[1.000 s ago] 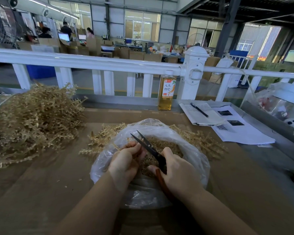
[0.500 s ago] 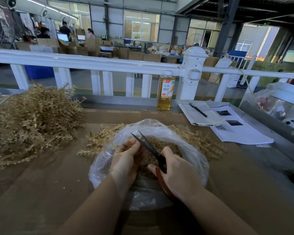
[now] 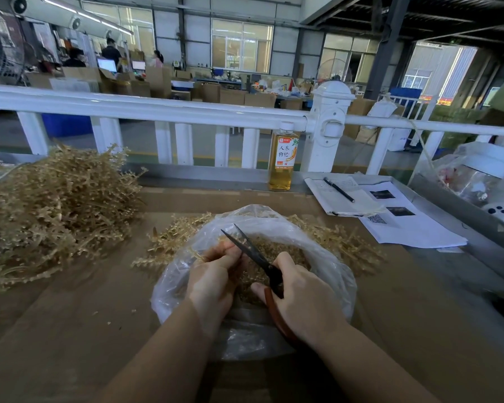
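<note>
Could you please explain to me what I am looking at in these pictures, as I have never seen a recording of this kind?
There is no machine here. These are a person's two bare hands, filmed by one wide-angle camera worn on the head, looking forward and down. The right hand grips scissors with the blades open. The left hand pinches a small tan sprig at the blades, over an open plastic bag of cut bits. On the brown table are a big pile of sprigs, a bottle of amber drink, a notebook with a pen on it, and printed sheets.
</note>
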{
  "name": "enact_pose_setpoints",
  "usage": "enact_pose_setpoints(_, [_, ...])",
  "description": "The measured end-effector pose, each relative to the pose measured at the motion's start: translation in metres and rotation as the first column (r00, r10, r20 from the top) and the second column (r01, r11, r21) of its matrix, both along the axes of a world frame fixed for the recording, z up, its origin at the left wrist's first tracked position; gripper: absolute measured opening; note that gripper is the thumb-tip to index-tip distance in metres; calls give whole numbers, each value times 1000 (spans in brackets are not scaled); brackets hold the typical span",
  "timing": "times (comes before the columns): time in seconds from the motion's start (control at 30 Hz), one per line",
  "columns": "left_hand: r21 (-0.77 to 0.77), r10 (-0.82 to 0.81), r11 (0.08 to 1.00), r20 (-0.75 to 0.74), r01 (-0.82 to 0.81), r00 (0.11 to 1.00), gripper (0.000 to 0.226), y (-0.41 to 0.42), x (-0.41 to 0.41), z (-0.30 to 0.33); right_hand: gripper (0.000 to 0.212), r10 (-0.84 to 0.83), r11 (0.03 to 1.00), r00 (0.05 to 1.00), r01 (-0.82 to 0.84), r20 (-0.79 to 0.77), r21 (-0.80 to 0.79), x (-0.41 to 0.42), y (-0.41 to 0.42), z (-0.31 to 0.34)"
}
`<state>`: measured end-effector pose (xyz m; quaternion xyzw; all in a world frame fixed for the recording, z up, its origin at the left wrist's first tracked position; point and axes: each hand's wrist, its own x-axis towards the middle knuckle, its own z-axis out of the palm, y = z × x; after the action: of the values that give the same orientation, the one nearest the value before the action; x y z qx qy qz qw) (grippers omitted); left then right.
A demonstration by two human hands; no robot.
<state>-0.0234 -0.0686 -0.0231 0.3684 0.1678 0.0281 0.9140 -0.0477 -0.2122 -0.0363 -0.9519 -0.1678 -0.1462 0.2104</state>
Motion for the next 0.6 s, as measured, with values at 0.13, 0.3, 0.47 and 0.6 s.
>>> enact_pose_setpoints(0.13, [11, -17, 1000, -3, 17, 1000, 19, 0, 0, 1, 35, -4, 1000, 1000, 4, -18, 8, 1, 1, 1])
enact_pose_setpoints(0.3, [10, -38, 999, 2, 38, 999, 20, 1, 1, -1, 34, 25, 1000, 999, -25, -29, -7, 1, 0, 2])
enact_pose_setpoints(0.47, [-3, -83, 997, -3, 83, 997, 13, 5, 5, -6, 34, 38, 999, 999, -38, -25, -12, 1, 1, 0])
enact_pose_setpoints(0.6, [-34, -86, 996, -23, 85, 996, 13, 6, 10, -8, 34, 38, 999, 999, -38, -18, 6, 1, 1, 0])
